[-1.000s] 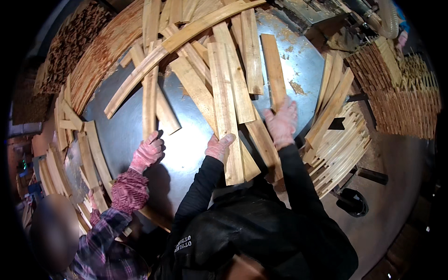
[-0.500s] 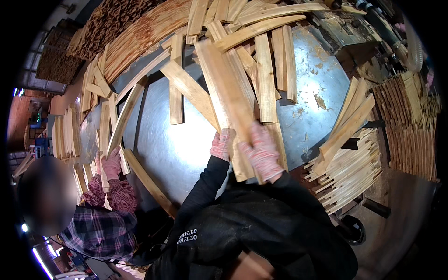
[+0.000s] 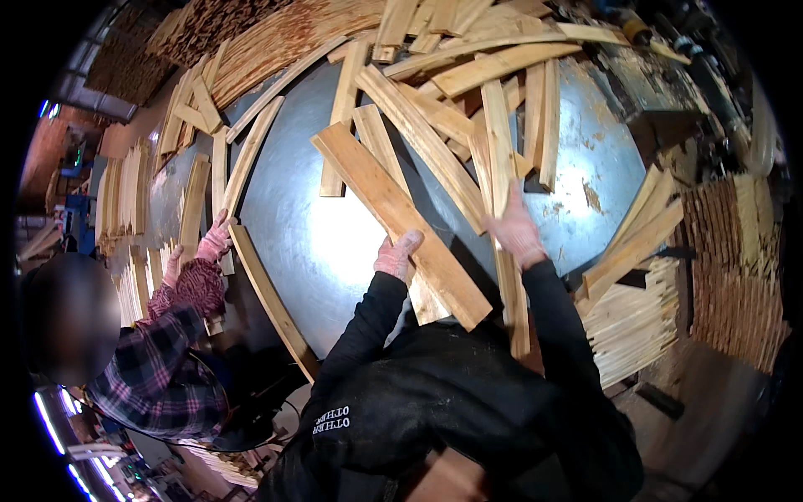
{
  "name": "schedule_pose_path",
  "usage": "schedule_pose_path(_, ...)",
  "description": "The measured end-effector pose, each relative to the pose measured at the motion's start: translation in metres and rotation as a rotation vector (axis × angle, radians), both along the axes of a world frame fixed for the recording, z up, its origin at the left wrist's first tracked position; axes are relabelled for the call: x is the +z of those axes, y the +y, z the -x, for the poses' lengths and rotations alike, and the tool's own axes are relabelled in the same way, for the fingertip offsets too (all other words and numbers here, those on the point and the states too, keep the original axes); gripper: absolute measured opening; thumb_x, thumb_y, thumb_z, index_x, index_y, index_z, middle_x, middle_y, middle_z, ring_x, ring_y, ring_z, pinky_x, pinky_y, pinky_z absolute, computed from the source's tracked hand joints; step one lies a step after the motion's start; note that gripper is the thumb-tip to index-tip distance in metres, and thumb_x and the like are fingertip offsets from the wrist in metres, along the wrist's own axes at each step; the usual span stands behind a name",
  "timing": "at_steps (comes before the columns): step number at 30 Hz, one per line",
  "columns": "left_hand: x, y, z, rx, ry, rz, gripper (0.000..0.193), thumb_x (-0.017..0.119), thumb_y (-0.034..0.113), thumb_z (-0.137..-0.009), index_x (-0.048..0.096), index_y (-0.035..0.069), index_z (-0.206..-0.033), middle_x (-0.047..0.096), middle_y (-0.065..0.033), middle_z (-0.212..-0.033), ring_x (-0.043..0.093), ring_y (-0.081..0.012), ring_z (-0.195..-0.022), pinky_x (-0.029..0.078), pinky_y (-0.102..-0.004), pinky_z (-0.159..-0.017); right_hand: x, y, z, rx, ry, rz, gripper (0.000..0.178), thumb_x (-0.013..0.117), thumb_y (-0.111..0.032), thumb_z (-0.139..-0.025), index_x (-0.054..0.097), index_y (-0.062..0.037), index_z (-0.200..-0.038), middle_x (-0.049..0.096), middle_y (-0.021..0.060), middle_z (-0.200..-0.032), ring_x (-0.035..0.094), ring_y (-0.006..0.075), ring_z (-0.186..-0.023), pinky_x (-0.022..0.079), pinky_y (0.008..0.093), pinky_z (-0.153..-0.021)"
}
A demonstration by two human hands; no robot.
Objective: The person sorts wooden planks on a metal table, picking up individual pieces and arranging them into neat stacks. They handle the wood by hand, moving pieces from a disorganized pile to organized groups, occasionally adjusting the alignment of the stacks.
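Note:
My left hand, in a pink-and-white knit glove, grips a flat wooden board that slants across in front of me. Beneath that board lies a second, paler board, its near end showing beside the left wrist. My right hand, gloved alike, rests on a long narrow wooden strip to the right. Its thumb and fingers are apart over the strip. Another slanting board ends close to the right thumb.
A metal table carries a heap of loose boards at the far side. To the left, a co-worker's gloved hand is at a curved strip. Stacked strips and a dark slat pile stand at right.
My right hand has left the board held by the left and moved right onto another strip. That board now tilts more to the left. The co-worker's hands have shifted.

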State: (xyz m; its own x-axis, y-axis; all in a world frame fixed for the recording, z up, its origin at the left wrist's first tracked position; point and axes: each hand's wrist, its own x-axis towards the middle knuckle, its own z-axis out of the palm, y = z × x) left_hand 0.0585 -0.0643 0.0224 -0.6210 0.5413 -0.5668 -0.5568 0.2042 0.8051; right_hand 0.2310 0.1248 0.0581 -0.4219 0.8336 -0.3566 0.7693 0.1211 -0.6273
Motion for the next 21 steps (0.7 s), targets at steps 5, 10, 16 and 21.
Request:
schedule_pose_path(5,-0.024,-0.017,0.014,0.018,0.148,0.023,0.049,0.077,0.017,-0.080,0.054,-0.001,-0.121,0.065,-0.0090,-0.109,0.063,-0.0195,-0.094,0.052,-0.0333,-0.085,0.043,-0.026,-0.019,0.118,0.717,0.499,0.110,0.082,-0.012,-0.068,0.016,-0.0087,-0.156,0.058,0.0132,-0.125,0.060,0.0268,-0.108,0.049,0.0368,-0.095)
schedule_pose_path(10,-0.018,-0.033,0.021,-0.004,0.246,0.083,0.065,0.082,0.026,-0.074,0.048,-0.002,-0.122,0.065,-0.0113,-0.104,0.063,-0.0207,-0.089,0.053,-0.0332,-0.079,0.075,0.014,0.076,0.620,1.148,0.692,0.075,0.082,-0.046,-0.072,0.052,0.0008,-0.121,0.062,0.0093,-0.103,0.061,0.0205,-0.092,0.051,0.0361,-0.084)
schedule_pose_path(16,0.010,-0.060,0.050,-0.121,0.557,0.439,0.076,0.080,0.043,-0.074,0.046,-0.002,-0.124,0.066,-0.0179,-0.107,0.065,-0.0322,-0.096,0.052,-0.0399,-0.083,0.026,0.024,0.203,0.381,1.185,1.162,0.048,0.073,-0.010,-0.081,0.055,0.0006,-0.124,0.065,0.0128,-0.109,0.065,0.0257,-0.098,0.054,0.0404,-0.092)
schedule_pose_path(21,-0.047,-0.083,0.060,0.035,0.326,0.276,0.106,0.080,0.050,-0.075,0.025,-0.006,-0.145,0.054,-0.0286,-0.131,0.055,-0.0364,-0.120,0.045,-0.0398,-0.099,-0.054,-0.082,0.174,0.284,0.765,0.848,0.059,0.061,-0.010,-0.085,0.044,-0.0058,-0.142,0.060,0.0074,-0.123,0.056,0.0187,-0.111,0.045,0.0323,-0.097)
